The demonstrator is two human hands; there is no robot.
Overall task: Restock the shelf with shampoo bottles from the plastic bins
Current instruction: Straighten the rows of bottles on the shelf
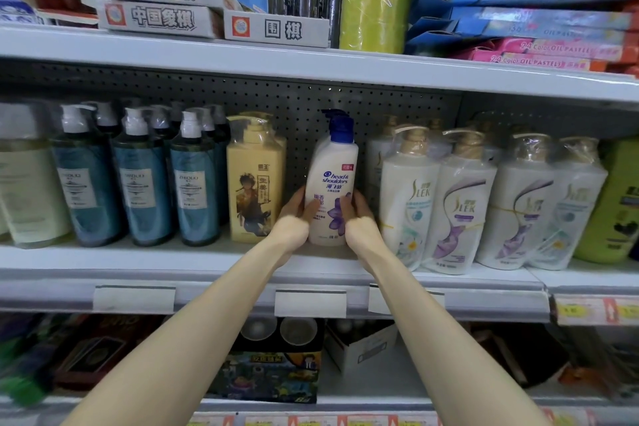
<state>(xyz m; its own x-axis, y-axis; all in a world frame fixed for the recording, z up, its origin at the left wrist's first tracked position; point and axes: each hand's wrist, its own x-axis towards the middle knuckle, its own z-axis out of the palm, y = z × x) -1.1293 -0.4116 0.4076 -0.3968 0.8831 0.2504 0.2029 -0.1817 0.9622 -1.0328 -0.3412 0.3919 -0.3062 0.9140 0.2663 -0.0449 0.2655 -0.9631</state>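
A white Head & Shoulders shampoo bottle (331,180) with a blue pump top stands upright on the middle shelf (214,254). Both hands hold its lower part: my left hand (294,218) wraps its left side, my right hand (358,218) its right side. The bottle sits in a gap between a yellow pump bottle (254,180) on its left and white Slek bottles (408,197) on its right. Another blue pump top shows just behind it. No plastic bin is in view.
Several dark teal pump bottles (138,183) fill the shelf's left part, and a green bottle (612,204) stands far right. Board game boxes (162,15) and pastel boxes (539,55) lie on the shelf above. Boxed goods (273,373) sit on the shelf below.
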